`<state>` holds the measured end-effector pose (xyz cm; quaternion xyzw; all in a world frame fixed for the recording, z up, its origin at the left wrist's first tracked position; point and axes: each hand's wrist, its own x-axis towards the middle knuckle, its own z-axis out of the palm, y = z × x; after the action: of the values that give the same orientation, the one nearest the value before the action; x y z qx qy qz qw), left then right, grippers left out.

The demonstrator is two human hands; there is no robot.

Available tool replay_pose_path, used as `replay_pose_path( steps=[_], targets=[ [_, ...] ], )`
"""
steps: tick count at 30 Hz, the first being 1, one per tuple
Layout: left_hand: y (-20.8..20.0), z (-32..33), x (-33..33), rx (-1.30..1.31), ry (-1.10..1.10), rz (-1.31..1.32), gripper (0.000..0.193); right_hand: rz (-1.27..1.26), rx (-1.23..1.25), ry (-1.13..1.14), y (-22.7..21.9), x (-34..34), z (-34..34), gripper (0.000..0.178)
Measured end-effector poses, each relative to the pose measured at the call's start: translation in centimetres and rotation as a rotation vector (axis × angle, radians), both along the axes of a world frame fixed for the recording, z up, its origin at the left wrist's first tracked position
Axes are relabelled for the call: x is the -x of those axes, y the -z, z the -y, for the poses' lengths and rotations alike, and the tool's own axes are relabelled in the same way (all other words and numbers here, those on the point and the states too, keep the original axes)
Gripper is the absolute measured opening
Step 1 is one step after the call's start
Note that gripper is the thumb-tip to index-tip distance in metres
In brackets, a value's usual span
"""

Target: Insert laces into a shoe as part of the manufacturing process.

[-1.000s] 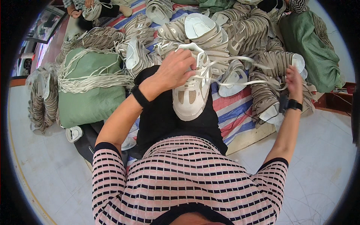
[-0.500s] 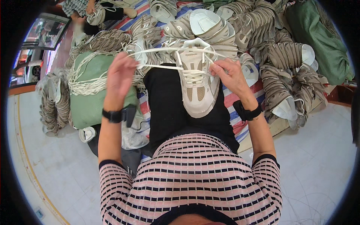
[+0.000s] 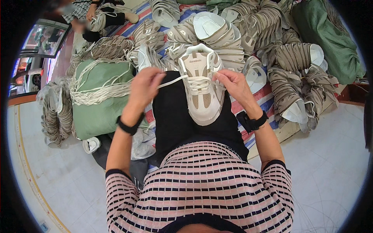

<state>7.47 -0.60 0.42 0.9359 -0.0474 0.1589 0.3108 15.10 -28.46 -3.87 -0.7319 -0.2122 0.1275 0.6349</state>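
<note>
A beige and white shoe upper [image 3: 202, 101] lies over my black-trousered legs, toe toward me. White lacing [image 3: 199, 84] crosses its lower eyelets, while the tongue [image 3: 195, 66] stands up between the sides. My left hand [image 3: 145, 86] is closed left of the upper, and a white shoelace [image 3: 173, 82] runs taut from its fingers to the left eyelet edge. At the right eyelet edge my right hand [image 3: 232, 83] pinches, thumb and forefinger together; lace shows close by its fingertips. Exactly what lies between those fingertips is partly hidden.
A green sack [image 3: 89, 116] draped with many white laces [image 3: 99, 93] stands at my left. Nested stacks of shoe uppers [image 3: 297, 56] cover the striped sheet [image 3: 261, 99] ahead and right. Another person's hand [image 3: 91, 13] holds an upper at the far left. A green bundle [image 3: 326, 42] lies far right.
My left hand has come right and slightly down, closer to the upper. The wide lace loop stretched over the tongue is gone, leaving a short taut length. My right hand stays by the right eyelets.
</note>
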Motion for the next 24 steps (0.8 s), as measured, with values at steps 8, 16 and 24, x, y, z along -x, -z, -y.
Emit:
replay_pose_path(
  steps=[8, 16, 24],
  targets=[
    [1.3, 8.3, -6.2, -0.194, 0.374, 0.01, 0.014, -0.293, 0.005, -0.027, 0.9, 0.5, -0.2, 0.021],
    [1.3, 8.4, -6.2, -0.194, 0.475, -0.017, 0.026, -0.403, -0.064, -0.028, 1.5, 0.3, -0.8, 0.024],
    [1.5, 8.3, -6.2, -0.034, 0.489, -0.113, 0.022, 0.395, 0.245, -0.044, 0.9, -5.5, 0.7, 0.053]
  ],
)
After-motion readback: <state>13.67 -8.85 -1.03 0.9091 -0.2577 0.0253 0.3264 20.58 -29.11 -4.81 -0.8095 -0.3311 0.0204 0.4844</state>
